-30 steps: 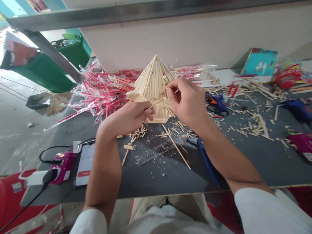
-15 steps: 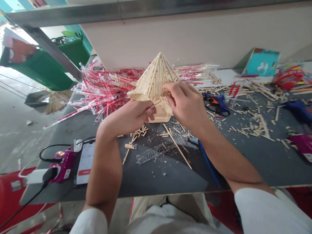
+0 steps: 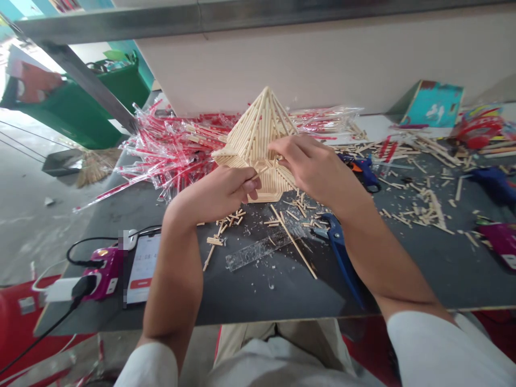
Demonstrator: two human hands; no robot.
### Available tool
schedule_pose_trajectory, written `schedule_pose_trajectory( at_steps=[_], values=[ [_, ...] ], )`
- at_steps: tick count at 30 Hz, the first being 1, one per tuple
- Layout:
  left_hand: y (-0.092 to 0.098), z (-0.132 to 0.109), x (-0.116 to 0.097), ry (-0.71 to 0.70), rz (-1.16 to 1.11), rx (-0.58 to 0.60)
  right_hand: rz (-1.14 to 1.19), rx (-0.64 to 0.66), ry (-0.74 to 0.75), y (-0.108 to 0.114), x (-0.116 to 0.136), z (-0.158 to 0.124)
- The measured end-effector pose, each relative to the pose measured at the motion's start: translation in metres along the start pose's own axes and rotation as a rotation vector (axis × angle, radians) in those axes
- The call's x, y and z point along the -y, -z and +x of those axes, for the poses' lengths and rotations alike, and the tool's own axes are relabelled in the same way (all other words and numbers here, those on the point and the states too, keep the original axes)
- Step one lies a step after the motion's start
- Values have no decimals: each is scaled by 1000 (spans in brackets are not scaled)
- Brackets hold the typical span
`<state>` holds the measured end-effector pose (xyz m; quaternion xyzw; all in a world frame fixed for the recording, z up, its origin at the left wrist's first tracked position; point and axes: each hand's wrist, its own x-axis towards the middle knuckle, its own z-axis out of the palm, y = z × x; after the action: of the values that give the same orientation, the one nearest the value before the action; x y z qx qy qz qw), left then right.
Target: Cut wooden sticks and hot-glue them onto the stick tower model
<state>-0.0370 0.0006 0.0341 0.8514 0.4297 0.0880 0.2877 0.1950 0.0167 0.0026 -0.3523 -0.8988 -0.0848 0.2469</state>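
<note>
A pyramid-shaped model of glued wooden sticks point(image 3: 258, 129) stands on its hexagonal base, tilted a little, on the dark table top point(image 3: 258, 290). My left hand point(image 3: 221, 193) grips its near left side, with a short wooden stick point(image 3: 260, 172) poking out between the fingers. My right hand point(image 3: 310, 166) lies against the model's right slope, fingers curled over the sticks. Those fingers hide part of that slope. Both hands are very close together.
Plastic-wrapped red-striped sticks point(image 3: 169, 156) heap behind the model. Loose stick pieces litter the table around a clear ruler point(image 3: 262, 250) and blue-handled scissors point(image 3: 338, 252). Blue glue guns point(image 3: 363, 169) lie to the right. A phone point(image 3: 141, 269) and a charger point(image 3: 105, 274) sit at left.
The model's peak has tilted slightly to the right. My right hand has shifted left and lower over the slope, and it now shows more of the blue scissors beneath it.
</note>
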Motion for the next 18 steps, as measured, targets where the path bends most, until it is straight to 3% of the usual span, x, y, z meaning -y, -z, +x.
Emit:
schedule_pose_trajectory(
  at_steps=[18],
  values=[
    [-4, 5, 3, 13, -12, 16, 39, 60, -13, 3, 3, 8]
  ],
)
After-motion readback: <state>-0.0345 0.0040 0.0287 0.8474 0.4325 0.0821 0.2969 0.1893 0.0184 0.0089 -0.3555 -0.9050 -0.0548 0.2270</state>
